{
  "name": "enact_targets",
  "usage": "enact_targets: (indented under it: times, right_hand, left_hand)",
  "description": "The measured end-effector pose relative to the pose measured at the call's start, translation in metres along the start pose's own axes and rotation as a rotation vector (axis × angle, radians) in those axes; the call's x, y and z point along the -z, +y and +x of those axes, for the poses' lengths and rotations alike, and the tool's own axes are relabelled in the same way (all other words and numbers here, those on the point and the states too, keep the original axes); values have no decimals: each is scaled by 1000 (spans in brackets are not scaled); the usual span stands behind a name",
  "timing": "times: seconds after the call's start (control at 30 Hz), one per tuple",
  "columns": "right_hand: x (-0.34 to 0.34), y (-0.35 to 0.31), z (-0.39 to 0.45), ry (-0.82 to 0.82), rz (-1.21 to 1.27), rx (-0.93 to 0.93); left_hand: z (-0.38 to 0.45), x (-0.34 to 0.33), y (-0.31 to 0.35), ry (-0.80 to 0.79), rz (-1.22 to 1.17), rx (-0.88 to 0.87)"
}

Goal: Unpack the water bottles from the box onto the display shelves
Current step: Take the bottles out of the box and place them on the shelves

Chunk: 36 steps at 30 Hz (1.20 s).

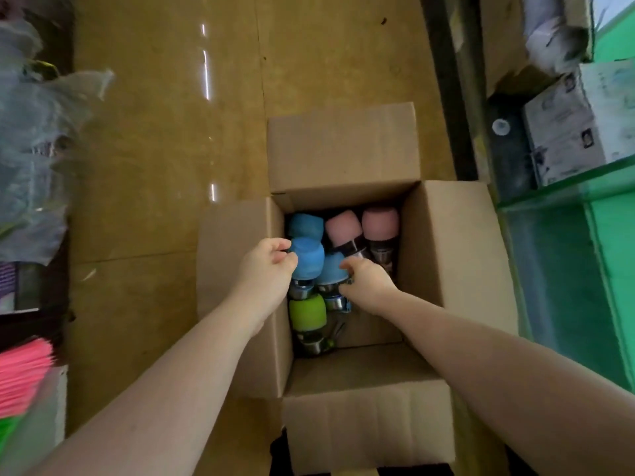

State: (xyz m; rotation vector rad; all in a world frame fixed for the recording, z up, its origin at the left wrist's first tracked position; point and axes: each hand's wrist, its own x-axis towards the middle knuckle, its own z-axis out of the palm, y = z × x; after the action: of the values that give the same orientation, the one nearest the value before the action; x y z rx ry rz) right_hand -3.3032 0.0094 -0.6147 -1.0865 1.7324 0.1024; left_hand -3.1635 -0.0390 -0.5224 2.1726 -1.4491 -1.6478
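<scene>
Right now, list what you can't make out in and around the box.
1. Head view: the bottle count in the box; both hands and stacked bottles cover the lower layers.
2. Whether the right hand already grips the blue bottle; its fingertips are hidden.
3. The left hand at the other blue bottle: contact is blurred.
4. Print on the white cartons: too blurred to read.

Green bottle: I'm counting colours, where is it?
In the head view, the green bottle lies inside the cardboard box, nearest the camera, just below the blue bottles.

Lighting is dim and warm. Overhead lamps glare in streaks on the glossy floor point(206, 73). Edges show wide-angle bending and motion blur; the centre is moderately sharp.
</scene>
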Motion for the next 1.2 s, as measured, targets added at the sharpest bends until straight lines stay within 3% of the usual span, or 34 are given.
enact_targets:
  times: [0.33,0.6,0.73,1.0,1.2]
  right_hand:
    - [-47,6,90,-48,-181,102]
    - [-61,-6,139,-1,-692,372]
    - [-71,-11,155,-24,-777,472]
    - [-70,-34,162,-18,-974,500]
    - [-81,-45,169,-134,-992,450]
  left_hand:
    - [78,-37,-56,26,32,15]
    - [109,-67,-80,-4,-20,12]
    - [115,-67,-96,12,-25,27]
    - [117,-69,-106,-2,-74,34]
    - [115,-64,-107,0,-90,30]
